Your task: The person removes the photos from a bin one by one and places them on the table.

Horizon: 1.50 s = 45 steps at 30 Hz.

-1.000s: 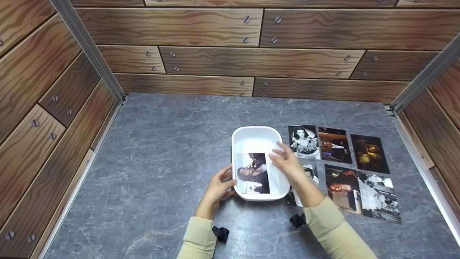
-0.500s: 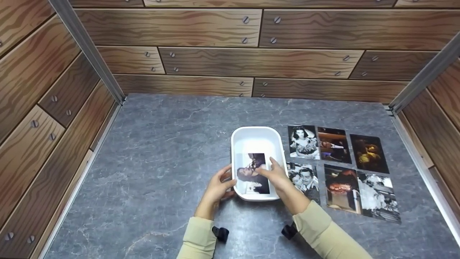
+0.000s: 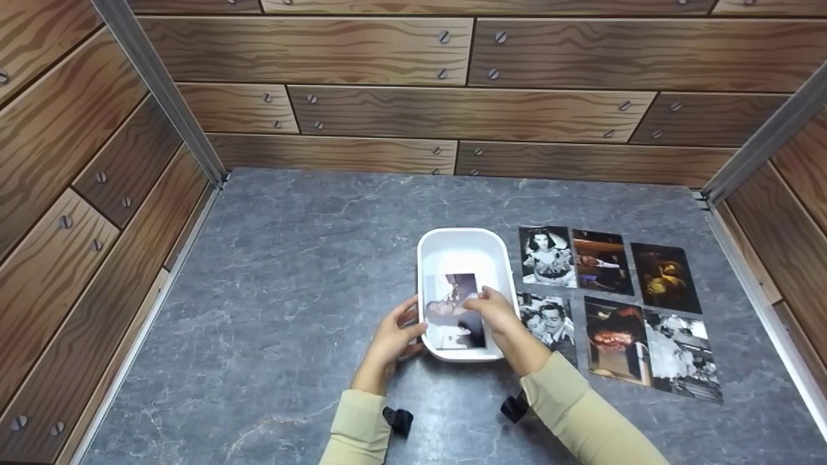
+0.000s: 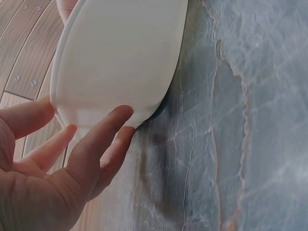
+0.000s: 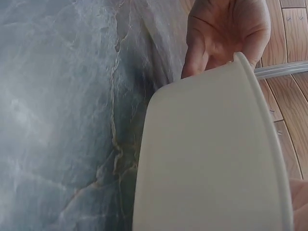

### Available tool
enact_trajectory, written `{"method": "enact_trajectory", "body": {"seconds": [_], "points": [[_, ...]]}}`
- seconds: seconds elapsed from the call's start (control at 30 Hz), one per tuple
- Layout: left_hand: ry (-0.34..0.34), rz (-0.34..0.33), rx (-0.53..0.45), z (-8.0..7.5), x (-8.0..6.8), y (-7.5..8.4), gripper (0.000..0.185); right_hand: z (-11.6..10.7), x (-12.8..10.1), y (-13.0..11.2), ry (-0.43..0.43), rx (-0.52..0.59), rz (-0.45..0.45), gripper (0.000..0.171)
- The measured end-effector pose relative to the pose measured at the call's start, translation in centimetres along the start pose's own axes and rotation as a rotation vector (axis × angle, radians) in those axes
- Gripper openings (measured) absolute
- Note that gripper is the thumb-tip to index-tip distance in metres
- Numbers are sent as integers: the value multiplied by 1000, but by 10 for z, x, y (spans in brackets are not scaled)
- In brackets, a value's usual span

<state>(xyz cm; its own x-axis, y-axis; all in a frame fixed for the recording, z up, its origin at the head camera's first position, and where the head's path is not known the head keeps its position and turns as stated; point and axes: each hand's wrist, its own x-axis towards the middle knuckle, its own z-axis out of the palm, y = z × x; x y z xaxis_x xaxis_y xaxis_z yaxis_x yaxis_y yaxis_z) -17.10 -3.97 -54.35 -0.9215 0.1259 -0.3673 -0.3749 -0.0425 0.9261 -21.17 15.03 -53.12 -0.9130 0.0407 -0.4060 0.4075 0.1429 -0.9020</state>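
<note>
A white plastic tub (image 3: 431, 252) with rounded corners stands on the table, a photo (image 3: 449, 326) of a person lying inside its near half. My left hand (image 3: 392, 336) holds the tub's left side, thumb at the rim and fingers against the outer wall; the left wrist view shows these fingers (image 4: 103, 130) spread on the wall (image 4: 125, 57). Reaching over the right rim, my right hand (image 3: 501, 316) pinches the photo's right edge, and the print has a pale sheen. In the right wrist view the tub wall (image 5: 211, 144) hides most of that hand (image 5: 301, 202).
Right of the tub, several photos lie in two rows, among them a black-and-white portrait (image 3: 548, 258), a couple (image 3: 549, 323) and a dark print (image 3: 665, 278). Wood-patterned walls (image 3: 375, 110) bound the grey marbled table (image 3: 303, 258) at the back and sides.
My right hand has come in from above the tub's right rim, down and left to the photo, and now pinches its edge. The photo has taken on a sheen. My left hand has stayed put.
</note>
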Motion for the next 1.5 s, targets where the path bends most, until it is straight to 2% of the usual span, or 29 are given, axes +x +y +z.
{"method": "enact_trajectory", "body": {"seconds": [0.17, 0.47, 0.57, 0.67, 0.9, 1.03, 1.17, 1.33, 1.5], "points": [[-7, 1, -7, 0, -1, 0, 61, 2, 0, 7, 32, 59, -81, 75], [1, 1, -15, -2, -1, 1, 61, -2, -10, 4, -4, -150, -150, 78], [0, 7, -13, -3, -2, 1, 61, -2, -11, 5, -28, -181, -169, 77], [0, 4, -6, -3, -2, 1, 61, -4, -11, 4, -22, -174, -189, 75], [19, -36, 22, -2, -1, 2, 61, -21, -15, -6, 69, -107, -206, 72], [15, -37, 22, -2, 0, 1, 61, -44, -19, -16, 102, -74, -209, 68], [16, -42, 27, -1, 1, 1, 61, -77, -22, -20, 168, -37, -218, 63], [21, -50, 34, -1, 0, 2, 61, -129, -19, -11, 289, 0, -189, 63], [22, -55, 24, -3, -1, 2, 61, -189, -18, 7, 434, -70, -104, 64]]}}
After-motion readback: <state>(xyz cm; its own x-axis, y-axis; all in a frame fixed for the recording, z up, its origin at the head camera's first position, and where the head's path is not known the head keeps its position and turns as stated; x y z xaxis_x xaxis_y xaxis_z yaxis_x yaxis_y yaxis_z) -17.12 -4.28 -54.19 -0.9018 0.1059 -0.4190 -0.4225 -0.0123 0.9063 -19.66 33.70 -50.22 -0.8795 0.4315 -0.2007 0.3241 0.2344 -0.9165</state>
